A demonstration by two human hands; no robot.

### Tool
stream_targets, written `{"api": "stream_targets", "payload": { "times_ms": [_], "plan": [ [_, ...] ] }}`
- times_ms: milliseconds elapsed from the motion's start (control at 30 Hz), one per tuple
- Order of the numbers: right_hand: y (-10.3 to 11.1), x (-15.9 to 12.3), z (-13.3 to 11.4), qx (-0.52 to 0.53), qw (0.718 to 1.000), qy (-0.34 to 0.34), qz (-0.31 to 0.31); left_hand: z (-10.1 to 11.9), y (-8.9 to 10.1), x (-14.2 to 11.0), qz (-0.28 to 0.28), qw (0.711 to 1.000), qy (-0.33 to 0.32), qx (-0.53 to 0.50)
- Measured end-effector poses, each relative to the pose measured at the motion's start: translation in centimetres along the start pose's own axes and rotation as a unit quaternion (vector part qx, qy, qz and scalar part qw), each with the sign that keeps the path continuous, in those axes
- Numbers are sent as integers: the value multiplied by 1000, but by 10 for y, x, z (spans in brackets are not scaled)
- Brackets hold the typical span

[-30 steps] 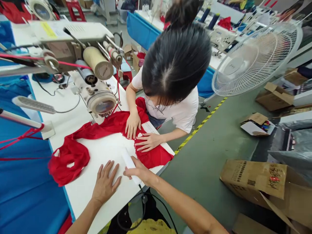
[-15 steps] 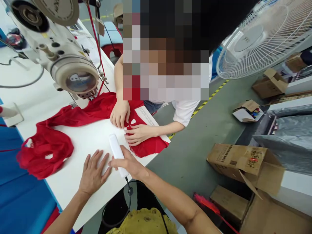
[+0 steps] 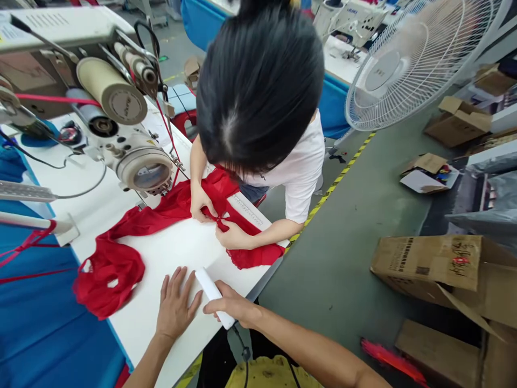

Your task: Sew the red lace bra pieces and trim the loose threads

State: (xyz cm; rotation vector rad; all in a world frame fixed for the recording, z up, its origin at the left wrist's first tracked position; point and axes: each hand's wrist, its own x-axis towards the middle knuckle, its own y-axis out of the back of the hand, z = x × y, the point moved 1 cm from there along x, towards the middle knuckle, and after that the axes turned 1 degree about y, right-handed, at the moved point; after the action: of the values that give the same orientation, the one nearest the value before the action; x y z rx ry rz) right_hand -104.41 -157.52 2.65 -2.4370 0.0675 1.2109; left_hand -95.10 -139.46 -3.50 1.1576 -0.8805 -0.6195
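My left hand (image 3: 176, 307) lies flat and open on the white table (image 3: 177, 253), fingers spread. My right hand (image 3: 234, 307) is closed round a white stick-shaped device (image 3: 210, 291) with a black cord hanging off its near end. Just beyond, a red lace fabric (image 3: 121, 253) trails across the table to the sewing machine (image 3: 133, 161). A person in a white shirt (image 3: 301, 167) bends over the table and pinches the red fabric with both hands (image 3: 218, 221).
A white pedestal fan (image 3: 407, 59) stands at the right. Cardboard boxes (image 3: 440, 269) lie on the green floor, past a yellow-black tape line (image 3: 331, 188). Blue cloth (image 3: 44, 323) hangs along the table's left edge.
The view swung down and back. The other person's hands gathered the red fabric closer together. My hands stay as they were, the right one still holding the white device.
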Motion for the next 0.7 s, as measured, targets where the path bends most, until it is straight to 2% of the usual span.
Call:
{"api": "stream_targets", "payload": {
  "times_ms": [267,333,400,433,500,533,600,700],
  "plan": [
    [6,3,1,-2,1000,1,-31,0,2,-1,-2,999,12,-31],
    [10,4,0,1,999,-3,-47,-2,6,1,-4,996,41,-79],
    [16,6,1,18,998,-9,-66,-5,18,11,34,981,117,-153],
    [18,7,2,30,997,-11,-74,-6,26,19,70,963,172,-196],
    [22,9,3,56,995,-12,-86,-8,46,42,169,906,274,-274],
    [23,11,4,68,994,-11,-89,-8,56,57,188,888,282,-310],
    [26,13,5,88,992,-14,-88,-6,69,93,171,878,256,-368],
    [28,17,4,102,990,-25,-96,-6,71,145,148,870,219,-416]
  ]
}}
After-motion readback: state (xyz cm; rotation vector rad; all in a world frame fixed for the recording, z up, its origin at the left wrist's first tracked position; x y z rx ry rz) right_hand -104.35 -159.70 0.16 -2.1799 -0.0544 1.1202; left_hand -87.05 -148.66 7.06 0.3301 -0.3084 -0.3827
